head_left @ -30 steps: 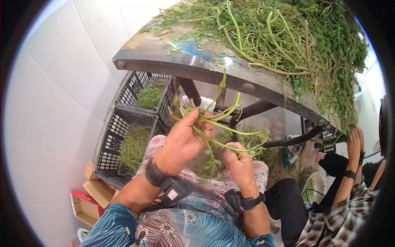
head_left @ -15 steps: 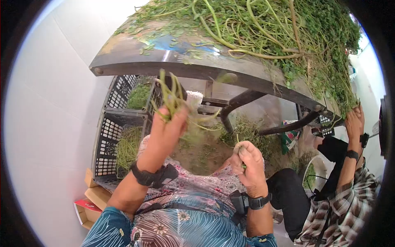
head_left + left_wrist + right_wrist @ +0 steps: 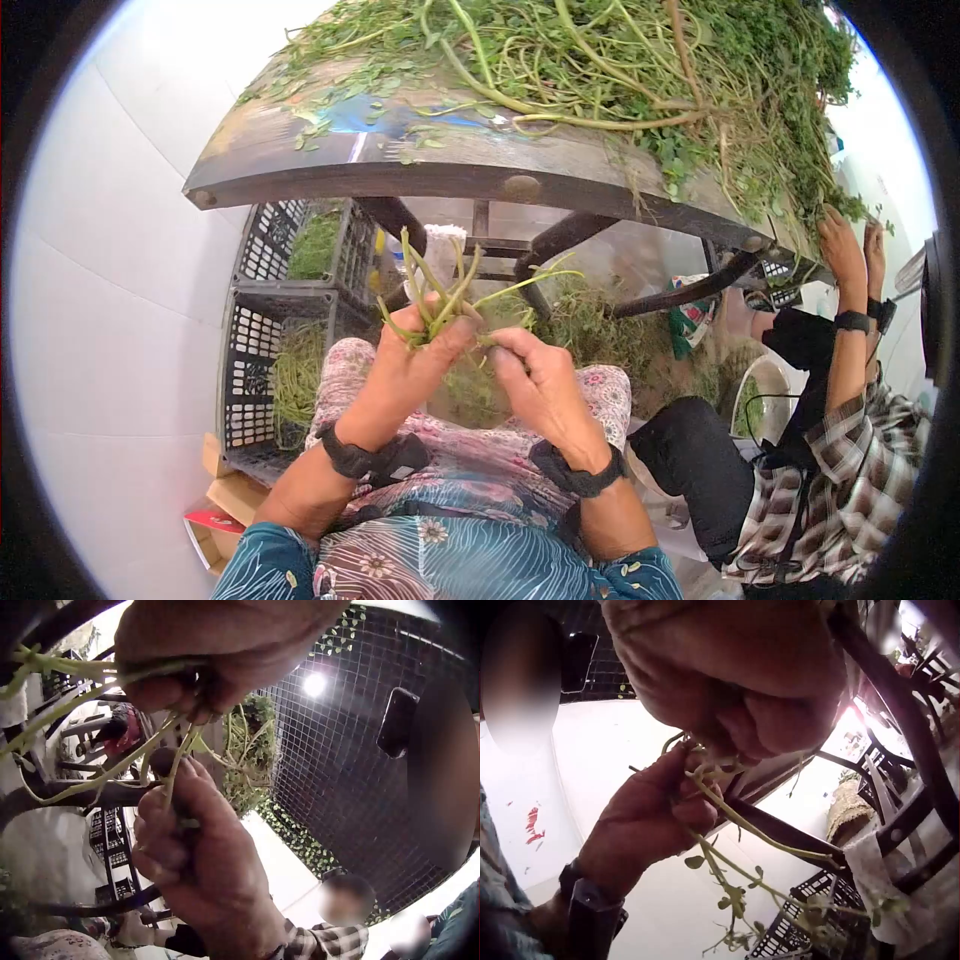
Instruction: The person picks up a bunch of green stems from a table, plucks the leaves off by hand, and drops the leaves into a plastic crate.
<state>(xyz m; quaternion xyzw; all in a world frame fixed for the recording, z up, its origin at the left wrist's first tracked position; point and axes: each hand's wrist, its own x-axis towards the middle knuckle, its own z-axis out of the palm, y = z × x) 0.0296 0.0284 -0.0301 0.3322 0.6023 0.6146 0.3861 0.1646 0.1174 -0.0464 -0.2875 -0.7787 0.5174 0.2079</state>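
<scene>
My left hand (image 3: 410, 355) holds a small bunch of green leafy stems (image 3: 443, 292), whose thick ends stick up and outward over the fingers. Close on its right, my right hand (image 3: 535, 375) has thumb and forefinger together at the bunch. In the left wrist view, the right hand (image 3: 214, 847) pinches one thin stem (image 3: 176, 769) just below the left hand (image 3: 232, 652). Small round leaves (image 3: 735, 900) hang from the stems in the right wrist view. There the left hand (image 3: 641, 817) grips the stems beneath the right hand (image 3: 735, 682).
A table (image 3: 350, 180) ahead bears a large heap of green plants (image 3: 640, 70). Under its left end stand black crates, one with stems (image 3: 298, 380), another with greens (image 3: 315, 245). Plant scraps (image 3: 590, 320) litter the floor. Another person's hands (image 3: 845, 250) touch the heap at right.
Both hands were at the stems, then parted, the left one swinging left and up with the bunch. Now they are back together at the bunch. The head view has shifted slightly.
</scene>
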